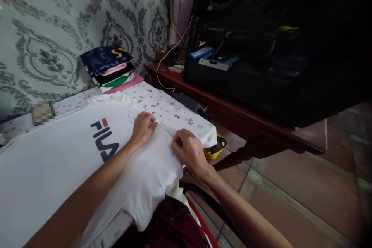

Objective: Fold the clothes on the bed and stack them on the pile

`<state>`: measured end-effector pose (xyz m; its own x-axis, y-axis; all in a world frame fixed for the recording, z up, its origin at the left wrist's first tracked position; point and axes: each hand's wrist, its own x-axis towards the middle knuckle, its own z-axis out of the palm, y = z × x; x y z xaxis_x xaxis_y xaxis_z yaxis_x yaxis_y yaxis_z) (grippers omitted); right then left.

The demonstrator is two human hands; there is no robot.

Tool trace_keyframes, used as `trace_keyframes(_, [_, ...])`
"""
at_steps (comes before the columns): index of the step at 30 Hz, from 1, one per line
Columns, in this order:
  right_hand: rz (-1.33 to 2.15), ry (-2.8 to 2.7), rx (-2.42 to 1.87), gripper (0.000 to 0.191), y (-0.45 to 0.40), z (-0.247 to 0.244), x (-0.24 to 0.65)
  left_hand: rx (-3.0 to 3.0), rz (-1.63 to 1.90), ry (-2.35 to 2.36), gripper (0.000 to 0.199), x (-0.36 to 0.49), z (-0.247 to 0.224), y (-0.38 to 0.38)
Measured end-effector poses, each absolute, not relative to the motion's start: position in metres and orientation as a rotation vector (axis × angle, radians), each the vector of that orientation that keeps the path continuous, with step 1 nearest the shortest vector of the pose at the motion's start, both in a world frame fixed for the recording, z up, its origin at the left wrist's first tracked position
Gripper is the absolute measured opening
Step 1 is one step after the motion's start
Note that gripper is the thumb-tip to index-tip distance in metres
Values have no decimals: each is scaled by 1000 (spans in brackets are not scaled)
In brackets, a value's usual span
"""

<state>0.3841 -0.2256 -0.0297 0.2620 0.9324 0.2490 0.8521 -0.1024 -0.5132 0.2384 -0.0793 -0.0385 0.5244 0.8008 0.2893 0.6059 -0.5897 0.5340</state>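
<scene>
A white T-shirt (66,139) with dark FILA lettering lies spread over the table, its near part hanging over the edge towards my lap. My left hand (143,126) pinches the shirt's cloth close to the neckline. A short way to the right, my right hand (188,148) grips another bit of the same shirt, with the fingers curled in. Between the two hands the cloth is drawn into a fairly straight edge. My right fingertips are partly hidden by the hand itself.
Folded clothes (107,68) are stacked at the table's back by the patterned wall. The table's white printed cover (162,102) shows beyond the shirt. On the right stands a red-brown wooden desk (232,114) with a large black case (261,46). A white cable (158,73) hangs there.
</scene>
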Motion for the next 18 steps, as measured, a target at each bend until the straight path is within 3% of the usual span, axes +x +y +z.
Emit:
trace_keyframes(6, [70, -1695, -1903, 11, -224, -34, 387, 2482, 703, 1197, 3, 241, -40, -83])
trace_keyframes(14, [109, -2236, -1456, 39, -207, -31, 368, 2457, 704, 1138, 11, 234, -42, -75])
trace_keyframes(18, [87, -2283, -1561, 50, -210, -51, 379, 2503, 768, 951, 33, 191, -46, -82])
